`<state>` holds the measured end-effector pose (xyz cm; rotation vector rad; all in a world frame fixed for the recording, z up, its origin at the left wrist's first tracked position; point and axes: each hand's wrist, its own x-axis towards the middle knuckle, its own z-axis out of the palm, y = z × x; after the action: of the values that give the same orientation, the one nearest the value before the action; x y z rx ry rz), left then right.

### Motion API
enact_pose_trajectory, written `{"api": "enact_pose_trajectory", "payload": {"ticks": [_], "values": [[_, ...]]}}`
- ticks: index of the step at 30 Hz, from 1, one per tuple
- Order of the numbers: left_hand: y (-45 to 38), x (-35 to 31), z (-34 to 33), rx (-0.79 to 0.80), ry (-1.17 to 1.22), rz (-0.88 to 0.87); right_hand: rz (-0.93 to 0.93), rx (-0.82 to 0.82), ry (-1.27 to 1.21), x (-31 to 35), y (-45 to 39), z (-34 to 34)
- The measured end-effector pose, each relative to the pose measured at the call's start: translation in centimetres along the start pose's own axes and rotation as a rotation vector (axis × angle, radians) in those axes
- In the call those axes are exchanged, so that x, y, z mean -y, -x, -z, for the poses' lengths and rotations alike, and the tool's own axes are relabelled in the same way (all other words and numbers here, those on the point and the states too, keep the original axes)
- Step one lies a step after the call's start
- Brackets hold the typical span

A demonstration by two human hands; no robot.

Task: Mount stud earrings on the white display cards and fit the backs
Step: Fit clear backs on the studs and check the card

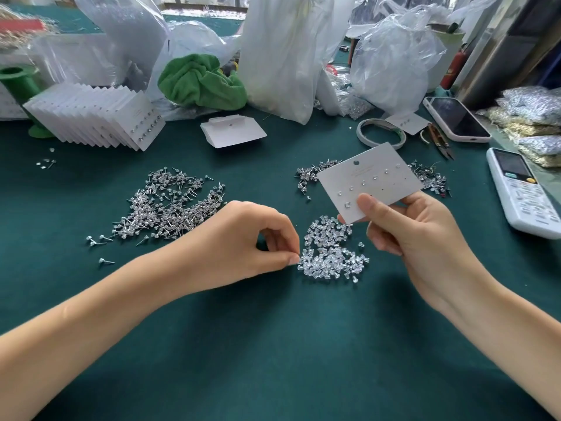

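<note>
At left hand (pixel 243 238) fingers (pixel 292 260), clear backs (pixel 332 253) pile's near-left edge.

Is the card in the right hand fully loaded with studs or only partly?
Partly. The card, held by the right hand, shows studs along its upper row, but an empty hole in its lower row.

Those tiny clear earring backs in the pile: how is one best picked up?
Probably from above at the pile's loose left edge, pinching one back by its sides between thumb and fingertip. The backs are small and lie heaped there, and the left hand already pinches at that edge.
</note>
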<state>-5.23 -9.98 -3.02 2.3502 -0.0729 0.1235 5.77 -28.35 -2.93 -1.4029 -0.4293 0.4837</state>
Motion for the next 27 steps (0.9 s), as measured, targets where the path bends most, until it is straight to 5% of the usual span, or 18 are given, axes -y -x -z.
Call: {"api": "enact_pose_trajectory", "payload": {"ticks": [16,23,27], "values": [[0.3,-0.3,-0.2,0.059,-0.117,-0.032,0.022,0.053,0.006,-0.3,0.2,-0.1],[0.3,-0.3,-0.6,0.019,-0.149,-0.017,0.19,-0.004,0.139,-0.1,0.7,-0.4],[-0.1,-0.1,0.6,-0.092,0.082,0.106,0.437,-0.133,0.491,-0.6,1.2,-0.3]]}}
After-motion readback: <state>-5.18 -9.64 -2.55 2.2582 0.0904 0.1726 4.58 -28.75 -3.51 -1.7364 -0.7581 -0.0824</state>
